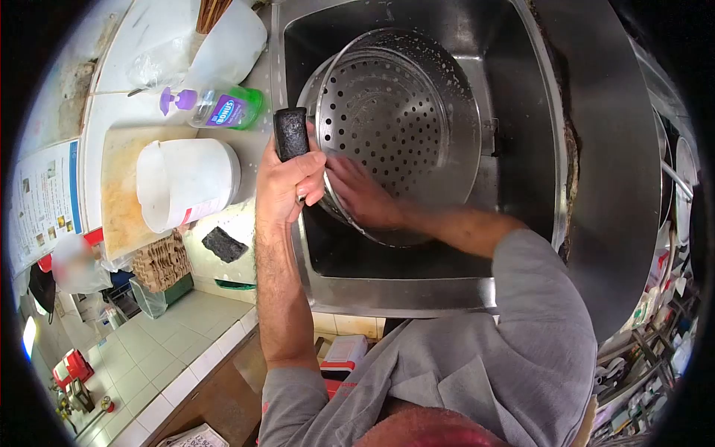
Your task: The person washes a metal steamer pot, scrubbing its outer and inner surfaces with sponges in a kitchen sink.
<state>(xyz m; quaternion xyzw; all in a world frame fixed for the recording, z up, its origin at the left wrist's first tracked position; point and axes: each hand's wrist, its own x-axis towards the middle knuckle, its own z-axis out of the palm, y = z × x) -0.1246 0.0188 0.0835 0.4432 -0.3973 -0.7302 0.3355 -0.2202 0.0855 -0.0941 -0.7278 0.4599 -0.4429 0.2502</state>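
Observation:
A large metal steamer pot (458,160) with a perforated bottom lies tilted in the sink, its mouth towards me. My left hand (296,182) is closed around a black handle (290,134) at the pot's left side. Inside the pot, my right hand (361,194) rests against the left inner wall near the rim. It is blurred by motion, with its fingers stretched out, and no tool shows under it. A black scouring pad (224,244) lies on the ledge left of my left forearm.
The steel sink (521,97) has a raised rim all around. Left of it stand a green dish soap bottle (231,108) with a purple pump and a white plastic tub (186,182). Farther off are egg trays (161,262) and a tiled counter (153,350).

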